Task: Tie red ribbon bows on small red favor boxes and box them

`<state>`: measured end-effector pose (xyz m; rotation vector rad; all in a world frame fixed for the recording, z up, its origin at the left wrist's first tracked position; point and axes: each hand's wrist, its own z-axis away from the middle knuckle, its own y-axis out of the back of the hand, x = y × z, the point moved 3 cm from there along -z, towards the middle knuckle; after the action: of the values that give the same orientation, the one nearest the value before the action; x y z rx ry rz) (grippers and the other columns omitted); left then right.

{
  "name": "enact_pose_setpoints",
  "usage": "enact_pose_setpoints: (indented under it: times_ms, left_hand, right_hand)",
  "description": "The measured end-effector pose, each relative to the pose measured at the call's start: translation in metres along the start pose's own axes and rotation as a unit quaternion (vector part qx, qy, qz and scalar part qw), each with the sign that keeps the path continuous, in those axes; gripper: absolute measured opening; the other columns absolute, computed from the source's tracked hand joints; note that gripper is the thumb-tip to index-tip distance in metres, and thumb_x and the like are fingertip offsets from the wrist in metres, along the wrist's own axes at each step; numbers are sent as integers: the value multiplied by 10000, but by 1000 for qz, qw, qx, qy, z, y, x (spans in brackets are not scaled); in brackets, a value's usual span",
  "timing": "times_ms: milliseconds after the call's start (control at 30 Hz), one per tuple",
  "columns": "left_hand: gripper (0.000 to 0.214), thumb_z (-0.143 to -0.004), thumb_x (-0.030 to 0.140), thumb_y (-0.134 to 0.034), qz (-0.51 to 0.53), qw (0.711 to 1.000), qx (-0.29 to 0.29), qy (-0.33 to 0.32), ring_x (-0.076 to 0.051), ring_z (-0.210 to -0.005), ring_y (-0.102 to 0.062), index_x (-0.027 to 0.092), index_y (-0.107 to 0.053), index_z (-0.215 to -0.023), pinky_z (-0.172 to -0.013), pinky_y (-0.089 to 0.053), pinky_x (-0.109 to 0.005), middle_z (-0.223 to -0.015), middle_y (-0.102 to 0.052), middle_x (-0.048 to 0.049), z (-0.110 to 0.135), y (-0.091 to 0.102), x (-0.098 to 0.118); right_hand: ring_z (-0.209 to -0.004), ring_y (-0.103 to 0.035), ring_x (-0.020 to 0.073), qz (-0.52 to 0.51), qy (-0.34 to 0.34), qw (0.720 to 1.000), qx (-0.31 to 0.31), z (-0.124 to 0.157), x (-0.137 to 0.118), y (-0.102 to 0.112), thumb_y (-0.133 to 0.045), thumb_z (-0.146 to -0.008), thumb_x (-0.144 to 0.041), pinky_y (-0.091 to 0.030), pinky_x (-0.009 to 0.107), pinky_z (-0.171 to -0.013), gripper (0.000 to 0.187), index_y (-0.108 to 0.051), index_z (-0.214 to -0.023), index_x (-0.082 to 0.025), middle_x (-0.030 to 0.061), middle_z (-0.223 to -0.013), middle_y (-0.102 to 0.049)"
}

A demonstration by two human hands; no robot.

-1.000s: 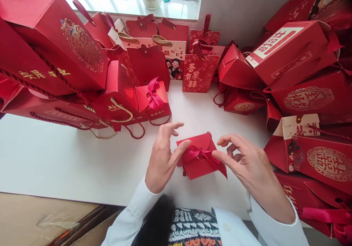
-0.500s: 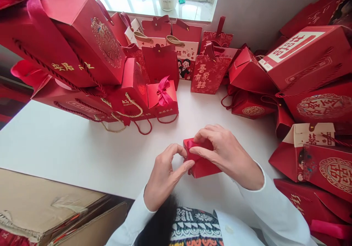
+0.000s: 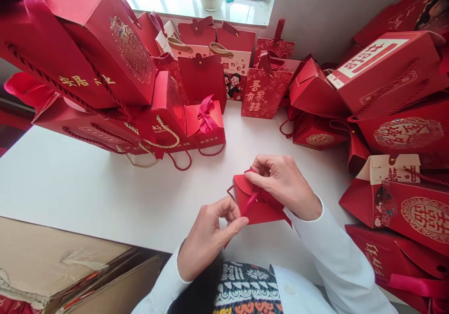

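Observation:
A small red gift box (image 3: 263,215) sits on the white table in front of me, its curved flap folded over the top. A shiny red ribbon (image 3: 251,203) crosses the flap. My left hand (image 3: 213,227) pinches one part of the ribbon at the box's near left corner, thumb against fingers. Over the far side of the box, my right hand (image 3: 284,183) is closed on another part of the ribbon; a bit of it shows above the fingertips. A dark red cord handle (image 3: 230,192) sticks out at the box's left side.
Stacked red gift boxes (image 3: 105,42) stand at the left, beside a finished small box with a pink bow (image 3: 206,115). Upright gift bags (image 3: 266,91) line the back below the window sill. More red boxes (image 3: 403,131) pile up at the right. Cardboard cartons (image 3: 59,253) lie at lower left.
My hands have drawn apart, the left toward me and the right slightly away, pulling the ribbon out across the flap. More of the box top now shows between them.

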<state>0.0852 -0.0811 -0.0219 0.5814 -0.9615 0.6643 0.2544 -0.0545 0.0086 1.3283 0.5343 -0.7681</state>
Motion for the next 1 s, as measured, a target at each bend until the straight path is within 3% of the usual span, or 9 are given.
enact_pose_setpoints:
  times_ms: [233,367,500,600,667,800,867,1000]
  left_hand:
    - [265,-874,374,-517,-11,999,-22,22,-50,-423,-395,180,-455,-705,-400,-309,-170,-618,-485,60,5,-4,-2]
    - [291,-876,406,-523,-62,998,-16,6,-60,-448,-410,182,-452,-705,-427,-328,-182,-616,-485,61,6,-3,1]
    - [276,-858,411,-571,-194,974,78,-86,-104,-601,-486,184,-478,-732,-538,-370,-207,-668,-528,38,9,7,10]
    - [160,-899,303,-536,-264,927,184,-191,-116,-694,-524,183,-509,-797,-632,-392,-227,-764,-569,17,11,12,21]
    - [96,-913,228,-514,-276,900,220,-255,-115,-724,-537,184,-530,-829,-675,-400,-230,-789,-589,12,9,9,27]
    - [15,-878,196,-574,-291,877,212,-318,-131,-741,-530,184,-566,-875,-700,-412,-244,-795,-615,5,-4,-4,29]
    - [26,-866,195,-591,-302,872,208,-324,-139,-734,-519,179,-571,-871,-694,-412,-254,-785,-621,2,-10,-9,27]
    - [32,-873,176,-573,-318,866,215,-319,-142,-718,-513,180,-572,-841,-698,-407,-273,-754,-628,10,-15,-12,23]
  right_hand:
    - [-511,-450,99,-14,-8,999,41,3,3,-7,-575,-740,-216,-309,233,-503,220,-482,-542,-200,-63,-532,-531]
    - [-515,-457,97,-14,-5,999,44,3,0,-5,-603,-766,-248,-332,231,-512,251,-491,-548,-195,-61,-535,-532]
    - [-625,-550,115,-78,48,996,-1,9,4,9,-599,-835,-331,-409,220,-555,143,-616,-793,-195,-26,-711,-619]
    - [-771,-581,134,-89,98,991,19,23,16,29,-556,-893,-334,-446,221,-617,146,-625,-924,-209,1,-889,-634]
    - [-805,-569,140,-53,122,991,20,34,25,38,-585,-889,-335,-453,238,-676,125,-628,-938,-228,-2,-934,-626]
    - [-851,-537,161,18,146,989,-7,48,31,35,-690,-824,-335,-427,273,-741,158,-630,-938,-244,-6,-920,-604]
    - [-835,-527,158,33,140,989,-14,48,29,29,-664,-847,-299,-409,274,-734,77,-635,-882,-237,-9,-865,-592]
    - [-670,-487,116,-38,89,995,-21,40,24,20,-546,-913,-230,-372,247,-637,182,-585,-737,-209,-37,-723,-556]
